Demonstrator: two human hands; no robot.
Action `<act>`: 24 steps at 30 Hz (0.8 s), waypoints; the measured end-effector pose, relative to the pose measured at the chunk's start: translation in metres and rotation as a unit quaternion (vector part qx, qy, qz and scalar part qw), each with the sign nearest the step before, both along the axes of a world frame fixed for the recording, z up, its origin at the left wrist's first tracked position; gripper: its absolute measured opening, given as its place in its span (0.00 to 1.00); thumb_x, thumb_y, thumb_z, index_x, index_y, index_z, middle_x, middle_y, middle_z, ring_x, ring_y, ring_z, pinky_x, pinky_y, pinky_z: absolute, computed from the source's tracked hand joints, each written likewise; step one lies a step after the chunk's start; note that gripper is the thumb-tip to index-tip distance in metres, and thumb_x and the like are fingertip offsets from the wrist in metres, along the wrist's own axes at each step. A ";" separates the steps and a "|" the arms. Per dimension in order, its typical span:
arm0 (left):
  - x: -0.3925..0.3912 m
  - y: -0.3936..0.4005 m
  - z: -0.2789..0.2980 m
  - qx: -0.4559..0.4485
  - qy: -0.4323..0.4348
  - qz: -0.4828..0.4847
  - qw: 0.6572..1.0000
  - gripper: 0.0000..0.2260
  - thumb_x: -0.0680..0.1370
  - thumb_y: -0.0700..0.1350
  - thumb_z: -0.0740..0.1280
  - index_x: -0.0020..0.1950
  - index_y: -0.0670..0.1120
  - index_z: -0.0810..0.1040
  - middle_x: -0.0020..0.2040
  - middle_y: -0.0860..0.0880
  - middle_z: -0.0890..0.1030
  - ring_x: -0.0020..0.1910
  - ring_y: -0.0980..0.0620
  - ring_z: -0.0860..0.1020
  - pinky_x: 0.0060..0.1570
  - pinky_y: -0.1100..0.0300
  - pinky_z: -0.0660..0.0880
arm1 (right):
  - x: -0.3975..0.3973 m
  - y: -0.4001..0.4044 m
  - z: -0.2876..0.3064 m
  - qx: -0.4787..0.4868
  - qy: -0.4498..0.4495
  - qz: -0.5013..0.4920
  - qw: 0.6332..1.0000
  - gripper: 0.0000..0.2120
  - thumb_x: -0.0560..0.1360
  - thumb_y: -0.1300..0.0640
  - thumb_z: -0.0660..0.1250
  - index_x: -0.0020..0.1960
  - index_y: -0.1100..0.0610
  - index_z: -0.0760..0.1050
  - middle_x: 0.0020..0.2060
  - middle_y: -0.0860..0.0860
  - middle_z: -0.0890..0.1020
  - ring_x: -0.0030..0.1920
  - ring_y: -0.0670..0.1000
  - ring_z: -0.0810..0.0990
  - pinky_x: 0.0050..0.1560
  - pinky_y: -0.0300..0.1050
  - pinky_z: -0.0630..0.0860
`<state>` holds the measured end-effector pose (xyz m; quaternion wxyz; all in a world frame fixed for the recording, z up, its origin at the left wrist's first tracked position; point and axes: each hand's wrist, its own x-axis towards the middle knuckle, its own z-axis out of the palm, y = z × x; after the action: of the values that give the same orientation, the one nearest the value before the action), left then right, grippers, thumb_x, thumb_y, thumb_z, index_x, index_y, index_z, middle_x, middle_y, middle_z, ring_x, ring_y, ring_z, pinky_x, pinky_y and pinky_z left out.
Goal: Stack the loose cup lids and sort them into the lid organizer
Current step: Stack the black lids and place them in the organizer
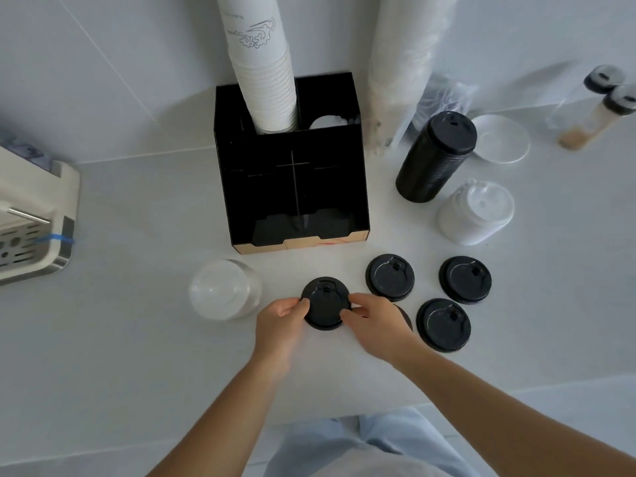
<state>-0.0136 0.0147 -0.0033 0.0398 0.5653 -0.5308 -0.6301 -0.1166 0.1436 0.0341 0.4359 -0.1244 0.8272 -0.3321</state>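
Light is soft and flat, kinda cool grey-blue overall, not very bright. Shadows are faint: just a soft smudge under the hands (285, 318) at centre and beside the black organizer (292, 187), whose insides go almost pure black with no detail. Small glossy highlights sit on the loose lids (464, 278) at lower right. Heavy wide-angle bending: the cup stacks (261, 63) up top lean and stretch, and the edges look softer, especially the upper right corner
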 end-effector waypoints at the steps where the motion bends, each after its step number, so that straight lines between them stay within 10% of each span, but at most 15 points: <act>1: 0.003 0.001 0.001 -0.010 -0.004 -0.005 1.000 0.05 0.74 0.45 0.71 0.48 0.46 0.81 0.47 0.47 0.84 0.48 0.50 0.82 0.54 0.53 0.78 | 0.003 0.008 0.000 -0.010 0.003 0.001 1.000 0.07 0.76 0.54 0.65 0.47 0.56 0.79 0.37 0.51 0.81 0.29 0.44 0.71 0.31 0.35 0.66; 7: 0.007 0.024 0.007 -0.025 0.004 -0.090 0.996 0.08 0.72 0.43 0.74 0.50 0.49 0.81 0.45 0.48 0.84 0.44 0.51 0.82 0.47 0.59 0.78 | 0.020 0.060 0.011 -0.036 0.005 -0.018 0.999 0.08 0.74 0.55 0.65 0.49 0.57 0.78 0.40 0.54 0.81 0.40 0.52 0.79 0.46 0.52 0.77; 11: 0.000 0.044 0.006 -0.011 0.007 -0.155 0.988 0.09 0.72 0.43 0.74 0.52 0.49 0.84 0.43 0.50 0.85 0.40 0.53 0.81 0.46 0.59 0.77 | 0.022 0.089 0.011 -0.047 -0.001 -0.086 0.995 0.09 0.77 0.59 0.67 0.56 0.55 0.80 0.51 0.46 0.82 0.54 0.43 0.80 0.57 0.41 0.77; 18: -0.020 0.068 0.001 -0.045 -0.016 -0.206 0.977 0.08 0.72 0.42 0.74 0.50 0.47 0.84 0.43 0.55 0.84 0.43 0.59 0.82 0.44 0.69 0.74 | 0.022 0.112 -0.003 -0.024 0.000 -0.137 0.990 0.19 0.78 0.56 0.67 0.69 0.55 0.75 0.65 0.46 0.77 0.63 0.45 0.76 0.48 0.24 0.70; 24: -0.032 0.072 -0.005 -0.061 -0.045 -0.202 0.976 0.10 0.72 0.43 0.74 0.53 0.43 0.84 0.45 0.50 0.85 0.42 0.58 0.81 0.41 0.71 0.73 | 0.015 0.111 -0.006 -0.018 -0.006 -0.155 0.988 0.22 0.78 0.54 0.67 0.71 0.55 0.72 0.67 0.48 0.76 0.63 0.46 0.76 0.56 0.33 0.68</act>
<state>-0.0454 0.0868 -0.0086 -0.0780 0.4709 -0.6724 -0.5657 -0.1021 0.2545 0.0279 0.3820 -0.0003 0.8276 -0.4113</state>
